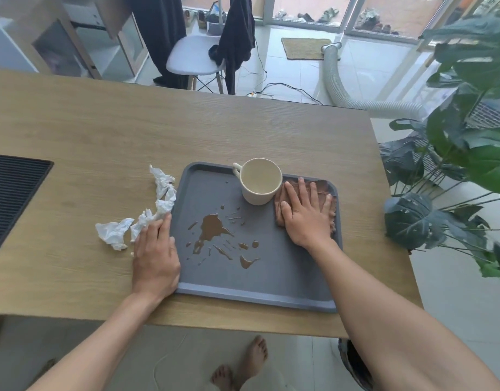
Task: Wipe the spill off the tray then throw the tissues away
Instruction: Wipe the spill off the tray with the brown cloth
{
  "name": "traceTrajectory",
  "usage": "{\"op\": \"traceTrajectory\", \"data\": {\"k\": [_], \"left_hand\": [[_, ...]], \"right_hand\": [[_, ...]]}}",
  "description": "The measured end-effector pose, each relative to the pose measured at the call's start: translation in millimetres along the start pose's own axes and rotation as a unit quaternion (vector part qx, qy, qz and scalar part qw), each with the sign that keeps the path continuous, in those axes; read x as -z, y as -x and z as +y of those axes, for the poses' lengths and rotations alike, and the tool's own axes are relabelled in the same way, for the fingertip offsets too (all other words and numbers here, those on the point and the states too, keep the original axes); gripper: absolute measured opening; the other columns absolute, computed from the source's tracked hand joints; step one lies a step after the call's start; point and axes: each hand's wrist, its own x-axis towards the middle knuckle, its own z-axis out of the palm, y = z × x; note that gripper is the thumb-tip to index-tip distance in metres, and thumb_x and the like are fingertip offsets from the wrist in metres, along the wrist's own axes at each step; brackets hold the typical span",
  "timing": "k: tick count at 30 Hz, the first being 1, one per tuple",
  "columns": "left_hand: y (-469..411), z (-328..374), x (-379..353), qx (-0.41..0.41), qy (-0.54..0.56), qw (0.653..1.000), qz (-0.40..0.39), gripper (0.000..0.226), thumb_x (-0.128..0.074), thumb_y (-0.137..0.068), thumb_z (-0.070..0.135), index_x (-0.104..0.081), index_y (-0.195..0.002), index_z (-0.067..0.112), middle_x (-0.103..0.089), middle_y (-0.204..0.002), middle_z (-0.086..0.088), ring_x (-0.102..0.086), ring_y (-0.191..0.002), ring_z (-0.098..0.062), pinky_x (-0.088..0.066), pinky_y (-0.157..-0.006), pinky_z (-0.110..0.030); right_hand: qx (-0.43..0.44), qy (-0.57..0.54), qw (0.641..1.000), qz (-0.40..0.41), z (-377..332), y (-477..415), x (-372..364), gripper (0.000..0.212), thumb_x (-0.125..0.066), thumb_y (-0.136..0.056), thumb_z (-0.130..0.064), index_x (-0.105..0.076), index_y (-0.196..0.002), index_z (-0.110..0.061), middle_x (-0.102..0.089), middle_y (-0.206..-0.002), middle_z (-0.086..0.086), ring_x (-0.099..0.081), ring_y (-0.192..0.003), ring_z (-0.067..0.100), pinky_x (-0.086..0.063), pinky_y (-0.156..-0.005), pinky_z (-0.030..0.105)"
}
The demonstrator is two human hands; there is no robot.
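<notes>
A grey tray (pixel 271 280) lies on the wooden table, with a brown spill (pixel 215 230) splashed across its middle. A cream cup (pixel 260 180) stands upright at the tray's far edge. My right hand (pixel 305 213) lies flat, fingers spread, on a brown cloth (pixel 323 187) in the tray's far right corner, beside the cup. My left hand (pixel 155 255) rests against the tray's left rim, its fingertips touching crumpled white tissues (pixel 158 204). Another crumpled tissue (pixel 113 232) lies on the table further left.
A black ribbed mat (pixel 11 196) sits at the table's left edge. A large leafy plant (pixel 463 153) stands just right of the table. A dark bin (pixel 353 362) shows under the table's near right corner. A white chair (pixel 192 57) stands beyond the table.
</notes>
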Motion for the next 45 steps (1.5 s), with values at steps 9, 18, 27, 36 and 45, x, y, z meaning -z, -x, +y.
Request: {"op": "traceTrajectory", "data": {"k": [9, 18, 27, 36, 45], "left_hand": [[1, 3, -2, 0.017, -0.003, 1.0, 0.017, 0.049, -0.039, -0.091, 0.012, -0.044, -0.138, 0.001, -0.048, -0.119, -0.011, -0.046, -0.111, -0.029, -0.039, -0.097, -0.047], [1, 2, -3, 0.026, -0.003, 1.0, 0.011, 0.052, -0.051, -0.091, 0.0, -0.042, -0.142, 0.004, -0.047, -0.117, -0.009, -0.045, -0.109, -0.028, -0.038, -0.1, -0.048], [0, 2, -2, 0.023, -0.009, 1.0, 0.006, 0.057, -0.052, -0.086, -0.002, -0.042, -0.141, 0.004, -0.048, -0.116, -0.01, -0.043, -0.108, -0.029, -0.035, -0.101, -0.048], [1, 1, -2, 0.029, 0.01, 1.0, 0.003, 0.058, -0.053, -0.085, -0.002, -0.043, -0.141, 0.005, -0.048, -0.116, -0.011, -0.042, -0.109, -0.028, -0.037, -0.103, -0.052], [1, -2, -2, 0.023, 0.012, 1.0, -0.002, 0.06, -0.053, -0.083, -0.003, -0.042, -0.141, 0.004, -0.05, -0.117, -0.011, -0.044, -0.11, -0.029, -0.036, -0.104, -0.051]], "right_hand": [[0.034, 0.012, 0.999, 0.014, -2, -14, 2, 0.054, -0.016, -0.1, -0.047, -0.004, -0.152, -0.035, 0.012, -0.159, -0.011, 0.018, -0.145, 0.02, 0.014, -0.112, 0.058], [0.043, 0.003, 0.999, 0.014, -7, 5, 1, 0.059, -0.017, -0.096, -0.054, -0.004, -0.151, -0.037, 0.007, -0.159, -0.015, 0.017, -0.146, 0.019, 0.013, -0.114, 0.056], [0.016, 0.001, 0.999, 0.032, -32, 55, -12, 0.058, -0.016, -0.096, -0.053, -0.009, -0.151, -0.035, 0.003, -0.16, -0.015, 0.014, -0.146, 0.016, 0.011, -0.115, 0.054], [0.022, -0.011, 1.0, 0.018, -58, 110, -24, 0.06, -0.017, -0.094, -0.056, -0.006, -0.151, -0.038, 0.007, -0.159, -0.017, 0.019, -0.145, 0.013, 0.014, -0.115, 0.051], [0.057, 0.012, 0.998, -0.03, -65, 135, -19, 0.063, -0.016, -0.093, -0.061, 0.003, -0.15, -0.041, 0.019, -0.157, -0.016, 0.023, -0.144, 0.017, 0.014, -0.116, 0.046]]}}
